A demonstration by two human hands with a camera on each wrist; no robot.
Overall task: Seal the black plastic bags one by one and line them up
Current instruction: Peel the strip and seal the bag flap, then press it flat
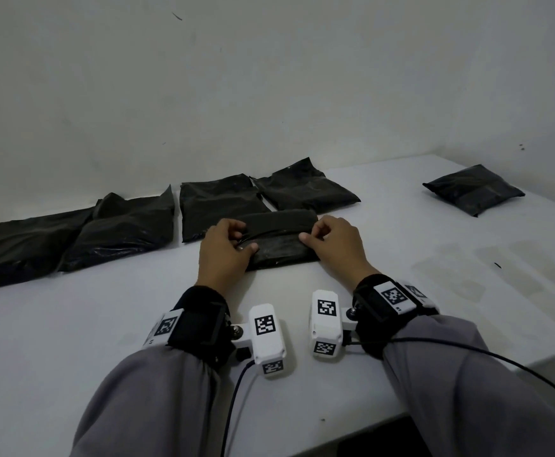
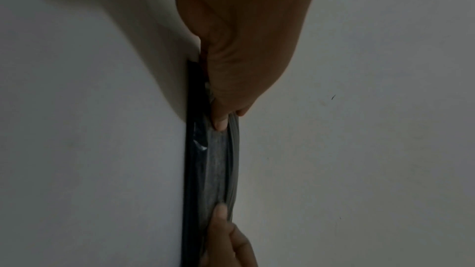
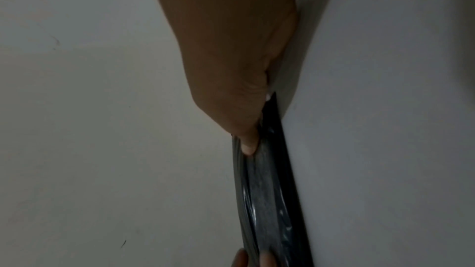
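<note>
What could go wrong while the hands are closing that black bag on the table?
1. The left hand and right hand pinch only the two ends of the flap of the black bag. The middle may wrinkle or stick crooked.
2. The bag sits right against the unsealed bags behind it, so the flap could catch one.
3. The lone bag lies far right; a neat line may need a long reach.
</note>
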